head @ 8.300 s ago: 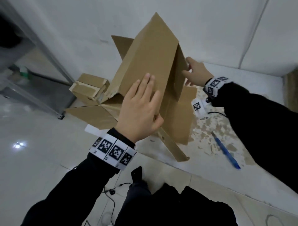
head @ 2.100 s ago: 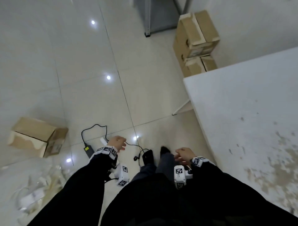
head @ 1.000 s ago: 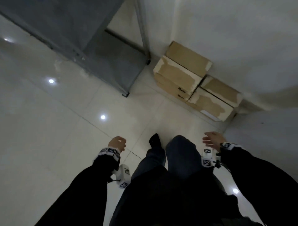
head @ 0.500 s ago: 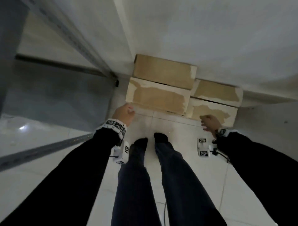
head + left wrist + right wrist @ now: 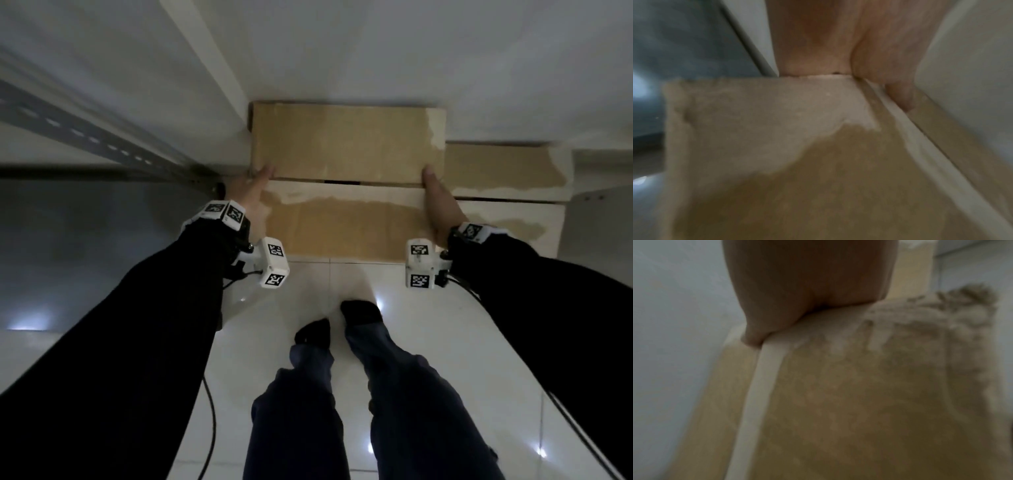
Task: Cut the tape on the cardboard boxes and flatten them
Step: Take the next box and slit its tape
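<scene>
Head view shows the wall (image 5: 411, 51) ahead of me with a stack of cardboard boxes pushed against its foot, on the tiled floor (image 5: 428, 325) just beyond my feet. The nearest box (image 5: 346, 226) lies straight in front of me, long axis running left to right, parallel to the wall; a second box (image 5: 342, 140) sits behind it and two more to the right. I judge the coming move to be a lift toward me, so both ends must be held evenly. My left hand (image 5: 248, 192) grips the left end, thumb over the top rear edge. My right hand (image 5: 440, 205) grips the right end likewise. Both hands are equally near; the other fingers are hidden down the end faces.
</scene>
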